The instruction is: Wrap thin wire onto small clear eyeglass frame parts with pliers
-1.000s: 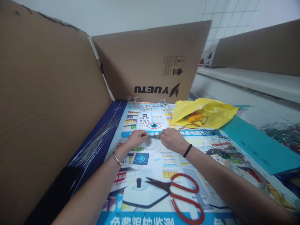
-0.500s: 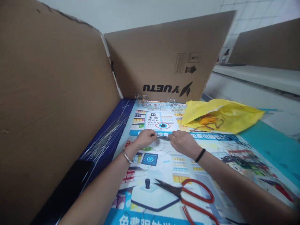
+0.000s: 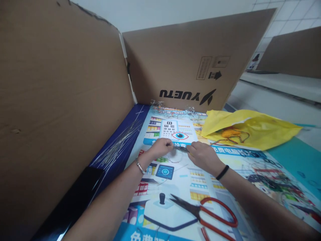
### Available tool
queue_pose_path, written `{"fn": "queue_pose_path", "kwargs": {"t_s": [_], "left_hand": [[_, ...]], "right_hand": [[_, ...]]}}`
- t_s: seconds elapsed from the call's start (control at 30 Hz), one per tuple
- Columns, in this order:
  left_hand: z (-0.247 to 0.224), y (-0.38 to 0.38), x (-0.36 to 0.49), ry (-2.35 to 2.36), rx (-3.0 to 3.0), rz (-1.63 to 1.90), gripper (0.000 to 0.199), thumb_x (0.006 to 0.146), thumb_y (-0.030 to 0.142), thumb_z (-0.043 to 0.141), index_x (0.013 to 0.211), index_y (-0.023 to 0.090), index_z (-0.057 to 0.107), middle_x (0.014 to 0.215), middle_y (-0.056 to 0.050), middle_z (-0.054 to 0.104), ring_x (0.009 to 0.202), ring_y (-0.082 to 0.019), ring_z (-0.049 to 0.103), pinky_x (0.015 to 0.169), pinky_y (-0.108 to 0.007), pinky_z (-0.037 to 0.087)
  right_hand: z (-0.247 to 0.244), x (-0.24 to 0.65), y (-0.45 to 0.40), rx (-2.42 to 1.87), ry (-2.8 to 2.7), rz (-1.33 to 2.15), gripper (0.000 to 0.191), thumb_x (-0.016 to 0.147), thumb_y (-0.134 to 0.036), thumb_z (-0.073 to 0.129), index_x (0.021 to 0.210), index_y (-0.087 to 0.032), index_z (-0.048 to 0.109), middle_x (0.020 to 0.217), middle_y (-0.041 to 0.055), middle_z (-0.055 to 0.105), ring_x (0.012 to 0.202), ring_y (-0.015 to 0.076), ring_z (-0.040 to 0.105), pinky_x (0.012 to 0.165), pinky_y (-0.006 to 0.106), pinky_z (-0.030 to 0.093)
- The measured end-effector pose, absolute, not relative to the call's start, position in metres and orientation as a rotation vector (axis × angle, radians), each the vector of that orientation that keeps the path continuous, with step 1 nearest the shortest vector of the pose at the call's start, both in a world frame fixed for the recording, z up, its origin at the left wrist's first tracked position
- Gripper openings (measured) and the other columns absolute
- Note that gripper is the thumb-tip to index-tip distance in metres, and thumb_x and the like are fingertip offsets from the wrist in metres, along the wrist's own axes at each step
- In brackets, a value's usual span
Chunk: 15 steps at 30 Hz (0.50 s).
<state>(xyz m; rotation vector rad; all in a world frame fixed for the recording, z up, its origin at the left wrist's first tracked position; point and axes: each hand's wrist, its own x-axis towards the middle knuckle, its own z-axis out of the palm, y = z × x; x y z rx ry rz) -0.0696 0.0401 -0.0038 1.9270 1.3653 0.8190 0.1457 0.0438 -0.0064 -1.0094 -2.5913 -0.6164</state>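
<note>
My left hand (image 3: 162,148) is closed in a pinch on one end of a short, thin dark strand, wire-like and perhaps twisted (image 3: 181,148). My right hand (image 3: 204,158) has its fingers curled round the other end. Between the two hands the strand runs nearly level, just above the printed poster sheet (image 3: 175,182). A thin pale loop (image 3: 175,160) shows below it. Scissors with red handles (image 3: 220,209) lie nearer to me, their dark blades pointing left.
Cardboard panels (image 3: 180,63) stand left and behind. A bundle of thin metal wires (image 3: 116,145) lies left, near a black object (image 3: 82,189). At right, a yellow bag (image 3: 273,129) holds orange cord (image 3: 230,133). Dark loops (image 3: 260,155) and tangled wire (image 3: 157,105) lie about.
The whole view has shifted, so everything sits a little farther right. Both hands keep their grip on the strand, and slightly more of it shows between them.
</note>
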Motion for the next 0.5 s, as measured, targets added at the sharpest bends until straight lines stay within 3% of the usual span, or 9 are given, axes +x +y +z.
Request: {"fn": "queue_pose_path", "kwargs": {"t_s": [0.5], "left_hand": [[-0.0038,0.0388,-0.0685,1.415,1.880,0.831,0.014,0.066,0.024,0.049,0.059,0.015,0.056,0.057,0.002,0.052,0.056,-0.010,0.043,0.052,-0.021,0.033]], "right_hand": [[-0.0067,0.1443,0.0426,-1.102,-2.629,-0.511,0.018,0.082,-0.019,0.042,0.080,-0.017,0.059,0.073,0.0048,0.057,0.068,0.0151,0.050,0.058,0.026,0.025]]}}
